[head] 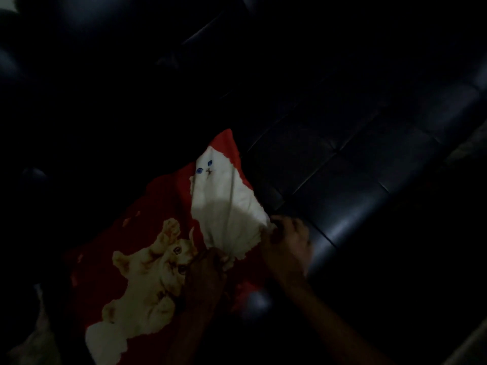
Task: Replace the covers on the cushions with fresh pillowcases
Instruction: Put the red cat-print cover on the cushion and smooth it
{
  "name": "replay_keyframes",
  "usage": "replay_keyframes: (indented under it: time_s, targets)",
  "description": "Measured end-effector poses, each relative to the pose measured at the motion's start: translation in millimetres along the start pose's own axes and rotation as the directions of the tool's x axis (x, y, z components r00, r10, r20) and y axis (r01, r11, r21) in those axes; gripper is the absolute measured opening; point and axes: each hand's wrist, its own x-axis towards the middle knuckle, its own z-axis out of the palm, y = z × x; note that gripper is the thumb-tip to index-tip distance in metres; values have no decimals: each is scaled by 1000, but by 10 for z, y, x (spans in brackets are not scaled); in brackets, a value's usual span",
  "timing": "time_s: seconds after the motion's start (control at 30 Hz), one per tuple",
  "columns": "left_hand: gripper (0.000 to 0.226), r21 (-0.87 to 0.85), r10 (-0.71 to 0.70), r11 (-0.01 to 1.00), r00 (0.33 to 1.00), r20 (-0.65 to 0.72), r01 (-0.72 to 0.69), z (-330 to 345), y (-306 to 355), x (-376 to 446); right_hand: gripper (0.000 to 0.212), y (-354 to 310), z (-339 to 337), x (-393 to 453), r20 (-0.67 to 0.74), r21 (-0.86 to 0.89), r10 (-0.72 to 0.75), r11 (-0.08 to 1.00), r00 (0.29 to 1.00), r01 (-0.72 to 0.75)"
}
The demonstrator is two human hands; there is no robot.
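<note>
Dim head view. A red pillowcase [163, 212] printed with 2 cats, 1 white and 1 tan, lies on the seat of a dark tufted sofa [355, 180], toward the seat's front edge at the lower left of the view. Whether a cushion already sits inside it cannot be told.

Both hands work at 1 edge of the cloth, close together but apart. The left hand [208, 270] is closed on a bunch of fabric just below the white cat. The right hand [287, 241], just beside it toward the sofa's front edge, has its fingers curled at the cloth's corner and appears to pinch it, though the low light and blur leave this uncertain.

Judged step: opening or drawing up the mouth of the pillowcase.

Risks from here: the thin cloth may slip out of a corner pinch if pulled unevenly; the opening may twist, since the 2 grips sit close together; poor light may hide the seam or closure, so the wrong layer could be caught.
</note>
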Motion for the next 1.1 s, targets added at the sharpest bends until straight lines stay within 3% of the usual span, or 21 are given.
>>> replay_keyframes:
  time_s: [0.03, 0.07, 0.1, 0.13, 0.2, 0.23, 0.27, 0.4, 0.53, 0.63, 0.7, 0.8, 0.9, 1.03, 1.1]
  targets:
    - [19, -30, 0, 1000, 1000, 10, 0, -4, -33, 16, 47, 59, 0, -113, -81, 59, 171, 984, 982, -166]
    - [18, -72, 5, 997, 1000, 20, -4, -2, -46, 13, 58, 132, 26, -220, -107, 181, 379, 917, 919, -357]
    - [17, -127, 1, 992, 999, 36, 3, 2, -44, 7, 66, 177, 42, -318, -44, 349, 565, 782, 824, -517]
    - [15, -176, 5, 984, 999, 49, 4, 5, -41, 1, 69, 243, 89, -381, 109, 544, 666, 582, 738, -605]
    - [18, -201, 33, 979, 998, 50, -22, -2, -19, 14, 65, 293, 169, -454, 486, 759, 561, 110, 670, -642]
    - [23, -162, 77, 984, 996, 40, -70, -5, -25, 29, 62, 285, 185, -473, 576, 766, 481, -36, 660, -642]
    - [27, -99, 141, 986, 990, 21, -138, -11, -35, 50, 56, 286, 205, -465, 583, 785, 442, -88, 682, -614]
    - [27, 79, 294, 953, 956, -17, -292, -8, -56, 152, 19, 342, 186, -319, 401, 897, 459, -18, 793, -443]
    - [2, 103, 472, 878, 881, -19, -468, 7, 171, 174, 23, 454, 185, -240, 258, 934, 438, 115, 861, -339]
    - [16, 11, 537, 843, 843, 36, -538, 137, 516, 200, 33, 485, 158, -186, 209, 950, 420, 129, 883, -286]
    - [12, 29, 613, 785, 783, 109, -619, 227, 610, 254, 42, 542, 193, -153, 239, 956, 424, 53, 874, -287]
    - [12, 98, 642, 746, 750, 160, -659, 275, 598, 382, 32, 666, 232, -148, 390, 919, 372, -205, 842, -336]
    - [20, 89, 648, 743, 747, 151, -663, 195, 596, 337, 25, 686, 281, -241, 432, 898, 316, -237, 845, -370]
    - [21, 65, 595, 797, 799, 85, -601, 60, 501, 267, 34, 540, 494, -344, 635, 772, 374, -326, 676, -545]
    - [16, 49, 587, 806, 807, 71, -590, -5, 442, 195, 27, 544, 572, -364, 632, 774, 340, -252, 696, -581]
